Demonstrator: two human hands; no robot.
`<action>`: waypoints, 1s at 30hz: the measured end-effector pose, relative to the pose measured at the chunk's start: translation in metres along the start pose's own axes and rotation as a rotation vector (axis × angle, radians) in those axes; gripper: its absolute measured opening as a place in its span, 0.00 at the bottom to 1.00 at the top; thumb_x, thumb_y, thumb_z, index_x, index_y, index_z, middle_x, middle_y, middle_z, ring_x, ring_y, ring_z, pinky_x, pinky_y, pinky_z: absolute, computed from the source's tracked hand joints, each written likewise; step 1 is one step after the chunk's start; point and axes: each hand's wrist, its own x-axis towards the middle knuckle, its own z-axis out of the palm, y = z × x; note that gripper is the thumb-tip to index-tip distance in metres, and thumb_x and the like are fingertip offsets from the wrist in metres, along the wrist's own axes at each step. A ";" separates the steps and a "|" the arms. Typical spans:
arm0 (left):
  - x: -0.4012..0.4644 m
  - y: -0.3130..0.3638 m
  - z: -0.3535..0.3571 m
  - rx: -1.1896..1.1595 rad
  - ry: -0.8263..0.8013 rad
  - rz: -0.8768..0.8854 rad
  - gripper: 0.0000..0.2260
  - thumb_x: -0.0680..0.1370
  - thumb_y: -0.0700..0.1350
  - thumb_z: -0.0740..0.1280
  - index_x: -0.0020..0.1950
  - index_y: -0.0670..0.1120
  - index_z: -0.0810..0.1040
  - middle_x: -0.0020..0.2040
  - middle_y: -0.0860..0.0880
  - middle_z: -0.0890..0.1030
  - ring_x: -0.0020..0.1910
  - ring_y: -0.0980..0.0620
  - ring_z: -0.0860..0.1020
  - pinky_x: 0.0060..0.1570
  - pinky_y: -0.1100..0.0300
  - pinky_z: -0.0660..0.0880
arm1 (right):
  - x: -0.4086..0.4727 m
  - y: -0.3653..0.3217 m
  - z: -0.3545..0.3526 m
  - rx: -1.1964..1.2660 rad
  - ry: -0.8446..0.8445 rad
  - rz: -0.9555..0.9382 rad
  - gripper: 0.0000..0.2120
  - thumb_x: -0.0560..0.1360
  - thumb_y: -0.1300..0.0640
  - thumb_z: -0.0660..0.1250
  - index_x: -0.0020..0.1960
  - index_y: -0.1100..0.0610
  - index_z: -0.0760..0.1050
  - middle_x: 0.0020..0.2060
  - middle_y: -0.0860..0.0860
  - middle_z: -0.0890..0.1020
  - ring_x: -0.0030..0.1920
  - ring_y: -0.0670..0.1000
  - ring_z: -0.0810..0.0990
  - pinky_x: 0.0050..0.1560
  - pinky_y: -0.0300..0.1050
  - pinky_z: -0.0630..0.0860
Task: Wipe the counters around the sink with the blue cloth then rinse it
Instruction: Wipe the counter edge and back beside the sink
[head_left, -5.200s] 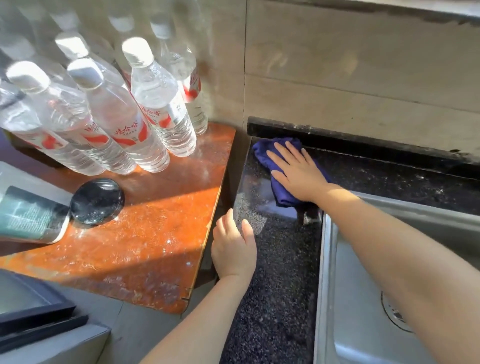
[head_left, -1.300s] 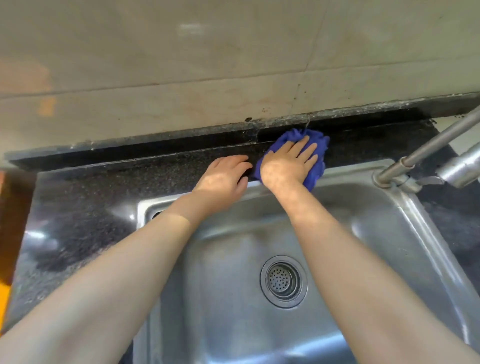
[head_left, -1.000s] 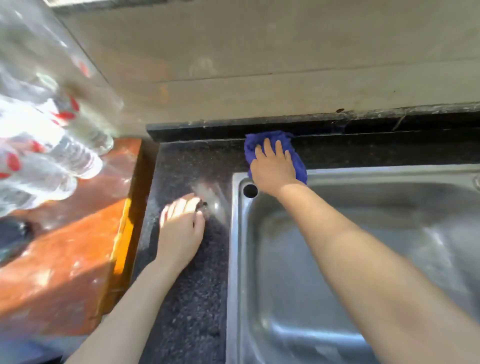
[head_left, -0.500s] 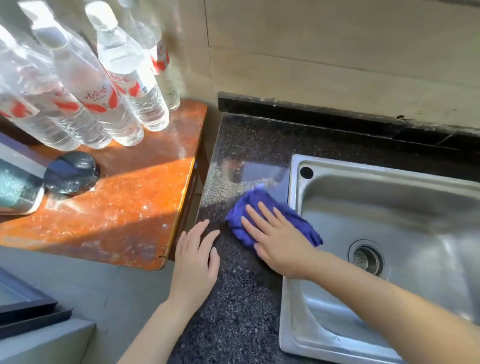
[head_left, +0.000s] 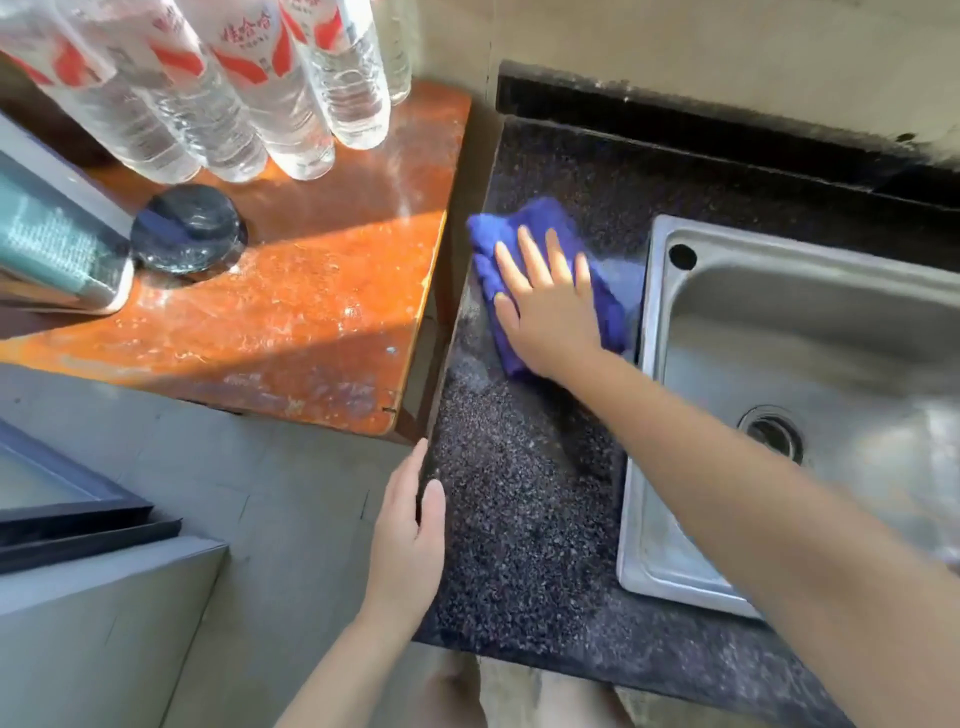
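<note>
So that it rubs the counter (head_left: 519, 499) clean, the right hand (head_left: 550, 306) presses the cloth (head_left: 540, 228) flat — fingers wide; the left hand (head_left: 408, 540) steadies, fingers straight.

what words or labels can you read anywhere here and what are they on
Water bottles: red Chinese characters on the labels, with a smaller line beneath, all too blurred to read surely.
Teal-labelled container: pale lines of print, too small to read.
Nothing else bears text.

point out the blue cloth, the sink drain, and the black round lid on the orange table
Crumpled blue cloth (head_left: 543, 215): head view, bare upper fold above the fingers.
Round metal sink drain (head_left: 771, 432): head view, centre of the strainer.
Black round glossy lid (head_left: 189, 228): head view, middle of its top face.
</note>
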 end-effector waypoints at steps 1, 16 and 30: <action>-0.004 -0.001 0.000 -0.049 0.004 -0.028 0.17 0.82 0.46 0.53 0.72 0.53 0.62 0.67 0.61 0.65 0.65 0.66 0.61 0.64 0.69 0.56 | -0.036 -0.013 0.008 -0.021 0.027 -0.043 0.26 0.77 0.47 0.50 0.73 0.52 0.62 0.74 0.54 0.63 0.74 0.60 0.59 0.70 0.62 0.56; -0.041 -0.030 -0.009 -0.186 0.093 -0.113 0.18 0.83 0.47 0.47 0.67 0.52 0.71 0.63 0.55 0.73 0.64 0.58 0.68 0.62 0.64 0.62 | -0.011 0.007 -0.012 0.004 -0.064 0.223 0.25 0.81 0.46 0.46 0.77 0.48 0.49 0.77 0.51 0.48 0.76 0.57 0.44 0.72 0.62 0.43; -0.116 -0.025 0.058 0.299 0.342 0.241 0.25 0.75 0.54 0.48 0.61 0.41 0.74 0.69 0.45 0.70 0.69 0.47 0.66 0.69 0.41 0.49 | -0.321 -0.009 0.036 -0.094 -0.022 -0.302 0.24 0.74 0.46 0.54 0.70 0.48 0.67 0.69 0.50 0.71 0.70 0.55 0.67 0.68 0.57 0.57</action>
